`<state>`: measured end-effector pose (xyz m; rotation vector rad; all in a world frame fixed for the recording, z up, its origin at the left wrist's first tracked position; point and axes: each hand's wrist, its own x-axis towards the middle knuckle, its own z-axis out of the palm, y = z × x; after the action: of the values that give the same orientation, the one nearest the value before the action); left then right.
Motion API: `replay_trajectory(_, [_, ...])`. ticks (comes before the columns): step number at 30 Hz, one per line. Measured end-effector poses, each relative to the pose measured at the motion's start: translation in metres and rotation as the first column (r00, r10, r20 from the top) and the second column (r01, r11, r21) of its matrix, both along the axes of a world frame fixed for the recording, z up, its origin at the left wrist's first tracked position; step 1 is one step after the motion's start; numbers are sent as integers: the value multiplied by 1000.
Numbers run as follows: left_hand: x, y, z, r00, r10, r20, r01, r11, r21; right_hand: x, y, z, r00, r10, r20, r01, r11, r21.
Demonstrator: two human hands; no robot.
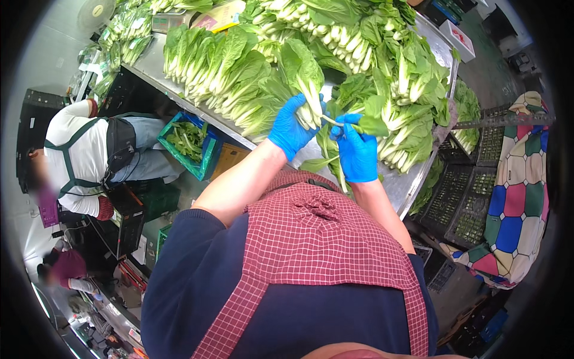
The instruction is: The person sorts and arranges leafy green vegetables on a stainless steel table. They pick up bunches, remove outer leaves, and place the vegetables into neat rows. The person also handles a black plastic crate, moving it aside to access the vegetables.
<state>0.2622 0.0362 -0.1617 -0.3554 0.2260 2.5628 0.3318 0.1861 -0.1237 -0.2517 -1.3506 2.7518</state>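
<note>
My left hand (296, 128), in a blue glove, grips a small bunch of pale-stemmed leafy greens (306, 72), probably choy sum or bok choy, with its leaves pointing away from me. A single leaf (371, 125) is pinched between the fingers of my gloved right hand (355, 150). Its thin stem reaches over to the stem ends of the bunch. Below and between my hands, some loose leaves (319, 164) lie on the metal table (403, 190). To the left is a long row of greens (219, 76) laid side by side, and more greens (406, 112) are heaped on the right.
A weighing scale (168, 21) stands at the far left of the table, beside a printed packet (222, 15). Left of the table, a co-worker (83, 148) stands near a teal crate of leaves (186, 141). Black plastic crates (448, 197) and a patterned cloth (515, 197) are to the right.
</note>
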Motion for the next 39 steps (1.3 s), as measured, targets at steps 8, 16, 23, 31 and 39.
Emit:
replay_trajectory(8, [-17, -54, 39, 990, 137, 17, -130, 967, -221, 20, 24, -21, 991, 69, 118, -118, 870, 479])
replay_trajectory(16, [-104, -247, 45, 940, 84, -329, -340, 212, -916, 50, 99, -55, 868, 43, 496, -488, -117, 865])
replay_trajectory(23, [-196, -309, -18, 867, -415, -277, -451, -415, -790, 2, 44, -32, 905, -54, 421, -421, 16, 907])
replay_trajectory(31, [-204, -301, -61, 709, -663, -241, -704, -640, -309, -97, -25, 2, 973, 95, 211, -215, 39, 976])
replay_trajectory(39, [-210, -322, -19, 655, -645, -395, -719, -369, -590, -285, -58, 68, 938, 101, -332, 346, -177, 921])
